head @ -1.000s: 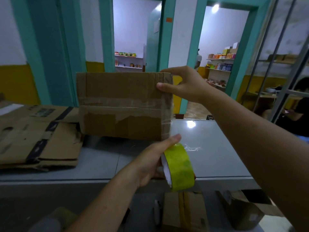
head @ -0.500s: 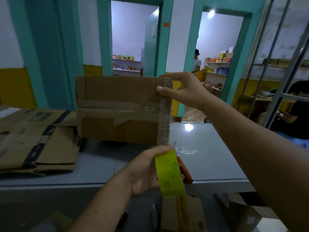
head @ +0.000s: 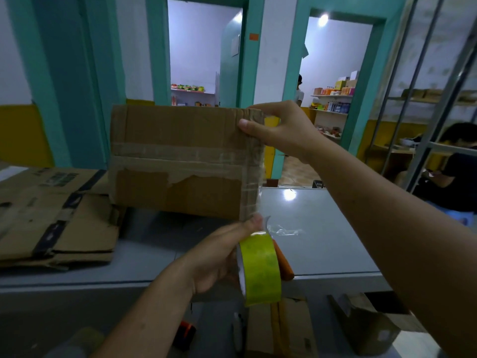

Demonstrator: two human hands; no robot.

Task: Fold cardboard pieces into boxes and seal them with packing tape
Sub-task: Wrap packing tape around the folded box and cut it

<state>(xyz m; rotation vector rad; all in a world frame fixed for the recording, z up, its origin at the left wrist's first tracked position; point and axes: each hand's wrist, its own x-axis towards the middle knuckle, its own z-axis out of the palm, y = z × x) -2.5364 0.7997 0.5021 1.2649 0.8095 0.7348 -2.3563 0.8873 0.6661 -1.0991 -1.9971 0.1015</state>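
- A pile of flattened cardboard lies on the left part of the grey worktop, with dark tape strips across it.
- The cardboard box stands upright over the middle of the worktop, its broad taped face toward the camera. Whether its lower edge touches the surface cannot be told.
- The left hand is below the box's lower right corner. Its fingers are curled round a yellow-green tape roll, with the thumb on top.
- A clear tape strip runs from the roll up the box's right edge.
- An orange object shows just behind the roll.
- The right hand pinches the box's top right corner, thumb on the near face, fingers over the top.
- A seated person is at far right, behind a metal rack.
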